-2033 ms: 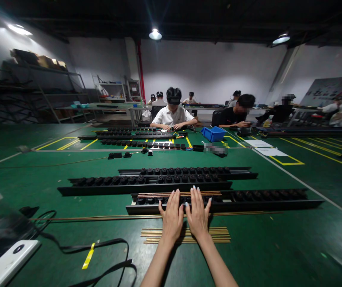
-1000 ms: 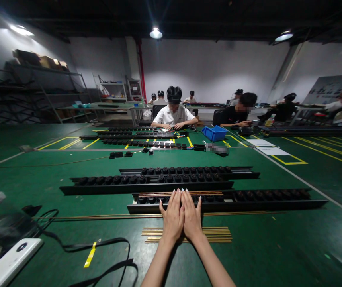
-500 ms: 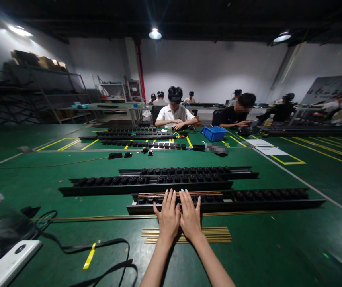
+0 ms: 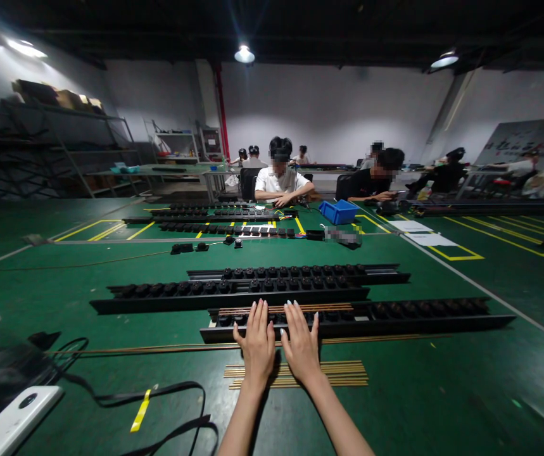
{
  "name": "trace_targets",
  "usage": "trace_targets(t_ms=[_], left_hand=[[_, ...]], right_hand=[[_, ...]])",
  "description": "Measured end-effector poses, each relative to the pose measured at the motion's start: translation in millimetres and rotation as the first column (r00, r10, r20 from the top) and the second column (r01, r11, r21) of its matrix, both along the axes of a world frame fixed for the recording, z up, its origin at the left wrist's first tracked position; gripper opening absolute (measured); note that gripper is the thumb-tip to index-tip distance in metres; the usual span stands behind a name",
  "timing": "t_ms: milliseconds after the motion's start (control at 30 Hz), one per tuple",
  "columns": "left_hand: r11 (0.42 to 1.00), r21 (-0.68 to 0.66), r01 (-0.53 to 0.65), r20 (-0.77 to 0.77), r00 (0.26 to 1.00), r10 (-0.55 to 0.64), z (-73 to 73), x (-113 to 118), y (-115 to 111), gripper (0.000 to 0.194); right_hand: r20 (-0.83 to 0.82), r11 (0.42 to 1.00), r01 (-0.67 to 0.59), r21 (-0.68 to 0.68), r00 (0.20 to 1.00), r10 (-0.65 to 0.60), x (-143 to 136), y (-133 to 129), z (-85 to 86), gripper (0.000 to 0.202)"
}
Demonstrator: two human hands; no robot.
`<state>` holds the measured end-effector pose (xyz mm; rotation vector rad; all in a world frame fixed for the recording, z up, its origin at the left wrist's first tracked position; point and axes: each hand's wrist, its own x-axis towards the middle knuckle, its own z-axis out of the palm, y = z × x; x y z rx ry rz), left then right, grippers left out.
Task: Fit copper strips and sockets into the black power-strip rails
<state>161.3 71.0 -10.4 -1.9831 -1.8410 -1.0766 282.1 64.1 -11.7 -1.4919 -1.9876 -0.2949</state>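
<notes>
Both hands lie over the nearest black channel rail [image 4: 409, 324], which carries a row of round black parts. My left hand [image 4: 258, 345] is open, palm down, its fingertips on thin copper-coloured rods [image 4: 319, 308] that lie along the top of the rail. Beside it, my right hand [image 4: 301, 345] is also open and flat, with fingertips touching the same rods and the thumb spread. Under my wrists several short brass rods [image 4: 342, 373] lie side by side on the green table. Longer thin rods [image 4: 158, 348] run along the rail's near side, passing beneath my hands.
Two more loaded black rails [image 4: 158, 305] lie just beyond. A black strap [image 4: 158, 386], a white device [image 4: 15, 421] and a clear container [image 4: 0, 373] are at left. Farther off stand a blue bin [image 4: 338, 211] and a seated person in white [image 4: 278, 180].
My left hand has shifted slightly left, opening a gap between my hands. My right hand stays nearly where it was. The camera view has moved a little.
</notes>
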Motion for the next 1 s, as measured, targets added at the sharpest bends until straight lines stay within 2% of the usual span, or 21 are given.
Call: trace_targets(t_ms=[133, 333, 533, 733, 900, 1000], left_hand=[[0.996, 0.013, -0.09, 0.044, 0.995, 0.09, -1.3, -8.2, 3.4, 0.047], [0.998, 0.028, -0.064, 0.045, 0.997, 0.063, -2.8, -14.7, 5.8, 0.047], [0.985, 0.092, -0.147, 0.112, 0.984, 0.137, -2.9, -24.1, 8.4, 0.047], [0.986, 0.067, -0.156, 0.113, 0.983, 0.147, -5.6, -28.6, 10.1, 0.046], [0.961, 0.079, -0.263, 0.156, 0.956, 0.249, -2.1, -35.7, 7.7, 0.045], [0.961, 0.068, -0.267, 0.157, 0.954, 0.254, -1.3, -39.0, 6.5, 0.045]], right_hand=[[0.005, 1.0, -0.003, -0.003, 1.0, 0.003, 0.2, 0.4, -1.0, 0.056], [-0.01, 1.0, 0.002, 0.024, 1.0, -0.002, -0.4, 3.8, -6.3, 0.058], [0.009, 0.999, 0.012, 0.053, 1.0, -0.012, 0.1, 6.3, -10.5, 0.059], [0.035, 0.998, 0.011, 0.054, 0.999, -0.013, -0.2, 5.9, -10.7, 0.06], [0.038, 0.999, 0.012, 0.047, 0.999, -0.014, 0.5, 5.0, -8.6, 0.062], [0.033, 0.999, 0.01, 0.046, 0.999, -0.012, 0.4, 4.9, -7.5, 0.063]])
